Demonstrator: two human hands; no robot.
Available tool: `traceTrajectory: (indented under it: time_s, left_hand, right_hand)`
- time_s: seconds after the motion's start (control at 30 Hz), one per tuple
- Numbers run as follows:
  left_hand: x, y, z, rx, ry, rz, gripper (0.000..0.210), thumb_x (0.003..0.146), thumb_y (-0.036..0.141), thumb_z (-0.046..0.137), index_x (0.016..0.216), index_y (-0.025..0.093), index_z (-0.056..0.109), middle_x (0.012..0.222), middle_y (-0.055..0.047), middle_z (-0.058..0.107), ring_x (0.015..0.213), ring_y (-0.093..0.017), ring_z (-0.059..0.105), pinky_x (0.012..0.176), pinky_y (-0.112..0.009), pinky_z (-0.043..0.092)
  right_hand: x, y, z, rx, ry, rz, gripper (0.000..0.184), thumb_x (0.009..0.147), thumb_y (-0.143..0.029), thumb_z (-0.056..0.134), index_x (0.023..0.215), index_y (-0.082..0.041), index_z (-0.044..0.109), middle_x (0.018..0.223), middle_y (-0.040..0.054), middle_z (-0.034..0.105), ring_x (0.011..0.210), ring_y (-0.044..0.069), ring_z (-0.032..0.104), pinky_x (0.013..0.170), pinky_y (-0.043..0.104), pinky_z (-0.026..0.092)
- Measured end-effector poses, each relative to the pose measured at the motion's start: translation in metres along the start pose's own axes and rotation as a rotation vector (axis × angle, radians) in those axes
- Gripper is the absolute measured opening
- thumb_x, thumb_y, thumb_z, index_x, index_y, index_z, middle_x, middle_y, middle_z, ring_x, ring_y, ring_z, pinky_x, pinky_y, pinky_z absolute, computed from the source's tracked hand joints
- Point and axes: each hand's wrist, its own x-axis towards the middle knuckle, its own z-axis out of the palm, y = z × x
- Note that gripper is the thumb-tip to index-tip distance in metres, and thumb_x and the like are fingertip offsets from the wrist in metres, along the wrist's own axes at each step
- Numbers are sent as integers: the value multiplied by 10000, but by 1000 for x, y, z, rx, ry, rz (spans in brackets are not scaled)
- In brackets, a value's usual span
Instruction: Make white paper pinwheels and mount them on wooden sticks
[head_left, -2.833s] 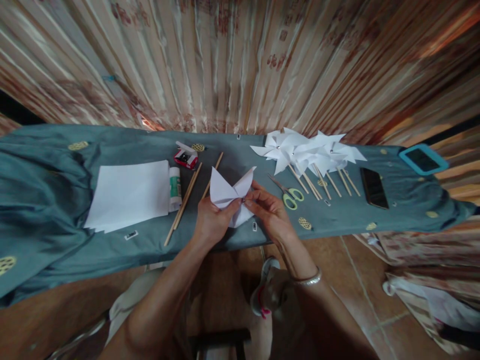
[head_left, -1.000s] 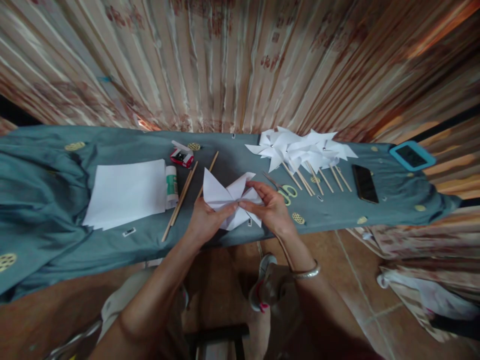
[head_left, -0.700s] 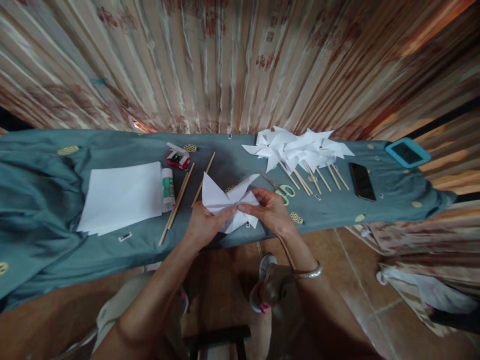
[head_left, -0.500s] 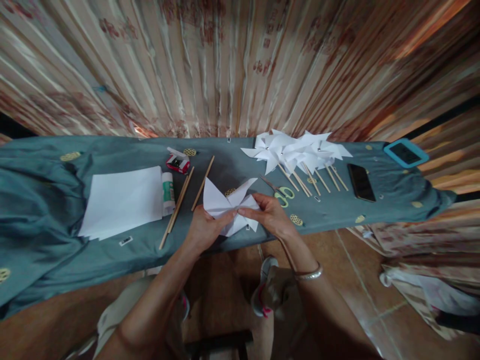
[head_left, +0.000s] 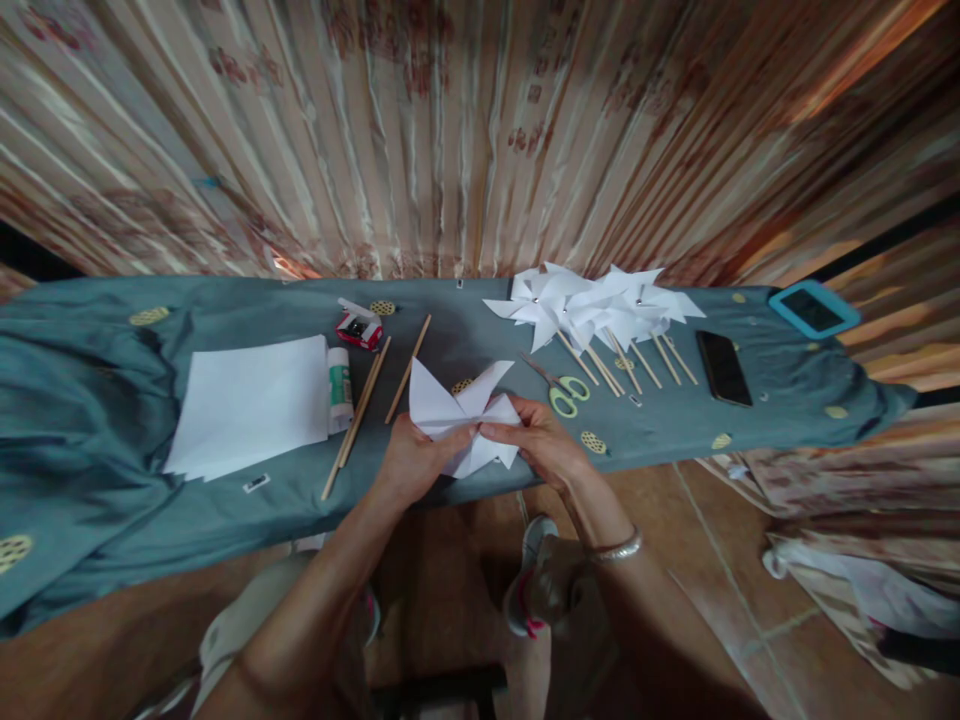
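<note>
The left hand (head_left: 409, 465) and right hand (head_left: 553, 442) pinch the white folded-paper pinwheel (head_left: 470, 409), thumbs at its centre, above the near edge of the grey-green patterned tablecloth (head_left: 442, 297), apparently securing the folds; the next move calls for even thumb pressure.

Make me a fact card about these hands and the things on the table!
Left hand: holds a folded white paper, thumb near its middle
Right hand: holds the same paper, thumbs close together
Left side: paper stack, white-and-green tube, open red box, wooden sticks
Right side: white pinwheels, scissors, dark phone, blue-rimmed device
Table cover: grey-green cloth
</note>
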Motion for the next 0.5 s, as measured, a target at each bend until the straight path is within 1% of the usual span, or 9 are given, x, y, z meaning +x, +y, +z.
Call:
traceTrajectory:
  time_s: [0.13,0.23,0.37,0.5]
  left_hand:
    - [-1,6,0,8,12,2,222,569,271,753,748,140,742,816,-95,786,744,-252,733,701,-341,606]
    - [-1,7,0,24,6,-4,231,576,284,748,757,139,749,813,-97,785,740,-249,734,700,-336,602]
    - [-1,0,-2,54,14,8,232,607,308,745,771,144,752,801,-87,783,721,-239,729,678,-323,591]
    - [0,-4,-2,87,28,29,191,614,303,753,738,157,740,774,-74,781,726,-251,728,658,-317,585]
  right_hand:
    - [1,4,3,53,30,-26,348,498,-333,915,776,-193,761,703,-17,745,587,120,630,630,266,516]
    - [2,6,5,53,66,-46,314,494,-338,911,739,-203,768,711,-9,757,588,134,641,642,291,534]
    - [1,7,5,-9,86,-93,285,508,-358,897,729,-224,777,729,-8,760,611,151,645,673,320,542]
    - [1,6,5,-113,126,-171,217,538,-361,876,678,-231,773,700,-10,741,595,150,614,633,310,514]
